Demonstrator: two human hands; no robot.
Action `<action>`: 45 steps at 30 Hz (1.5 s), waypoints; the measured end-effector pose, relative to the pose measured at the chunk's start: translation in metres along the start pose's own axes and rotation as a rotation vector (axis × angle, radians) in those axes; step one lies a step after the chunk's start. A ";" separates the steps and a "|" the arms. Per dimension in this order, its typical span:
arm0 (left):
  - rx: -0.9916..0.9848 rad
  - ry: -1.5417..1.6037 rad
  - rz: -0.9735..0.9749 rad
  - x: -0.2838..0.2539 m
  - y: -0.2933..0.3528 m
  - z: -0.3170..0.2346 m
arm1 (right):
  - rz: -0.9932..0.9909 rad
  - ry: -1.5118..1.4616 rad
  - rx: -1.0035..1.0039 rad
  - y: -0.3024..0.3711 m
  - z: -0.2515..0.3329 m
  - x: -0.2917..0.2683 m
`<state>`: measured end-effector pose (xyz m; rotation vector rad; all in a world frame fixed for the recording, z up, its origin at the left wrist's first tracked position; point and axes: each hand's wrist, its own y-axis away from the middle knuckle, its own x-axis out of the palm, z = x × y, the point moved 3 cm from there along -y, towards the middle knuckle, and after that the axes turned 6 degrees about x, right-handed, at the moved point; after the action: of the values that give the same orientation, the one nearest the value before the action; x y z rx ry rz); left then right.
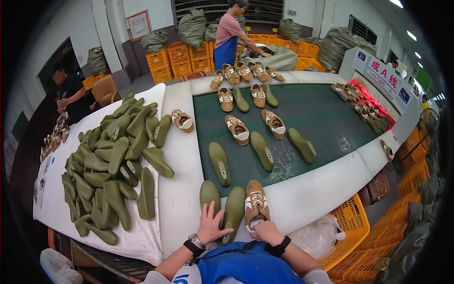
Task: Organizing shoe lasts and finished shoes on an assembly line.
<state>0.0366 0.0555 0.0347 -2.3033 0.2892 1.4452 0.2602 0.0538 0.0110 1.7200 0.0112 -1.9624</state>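
Left hand spread flat beside two green shoe lasts, right hand closed around heel of brown-and-white shoe at near conveyor rim; judged mid-batch, with lasts piled left and more shoes still on belt.

The person wears a blue apron, white short sleeves, a wristwatch on the left wrist, and a black band on the right.
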 end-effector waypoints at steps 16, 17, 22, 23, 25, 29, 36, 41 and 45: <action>0.181 -0.016 -0.084 0.006 0.004 0.005 | 0.068 -0.014 -0.001 -0.003 0.007 0.005; 0.178 -0.020 -0.088 0.006 0.004 0.005 | 0.074 -0.018 0.002 -0.002 0.006 0.005; 0.193 -0.012 -0.099 0.005 0.004 0.007 | 0.088 -0.046 -0.074 -0.007 0.004 -0.005; 0.193 -0.012 -0.106 0.004 0.003 0.008 | 0.141 -0.058 -0.123 -0.012 0.005 -0.017; 0.196 -0.016 -0.111 0.001 0.002 0.011 | 0.054 -0.036 -0.049 -0.028 0.006 -0.058; 0.212 -0.045 -0.089 -0.002 -0.003 0.002 | -0.358 0.009 -0.174 -0.097 0.013 -0.120; 0.220 -0.080 -0.049 0.003 0.002 0.008 | -0.062 -0.015 0.018 -0.266 0.026 -0.096; 0.174 -0.030 -0.067 0.002 0.006 0.010 | -0.042 -0.085 0.080 -0.296 0.028 -0.051; 0.178 -0.049 -0.060 -0.001 0.001 0.012 | -0.161 -0.171 0.079 -0.298 0.017 -0.043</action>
<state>0.0260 0.0603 0.0305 -2.1143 0.3184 1.3850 0.1310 0.3212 -0.0436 1.6387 0.0119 -2.2508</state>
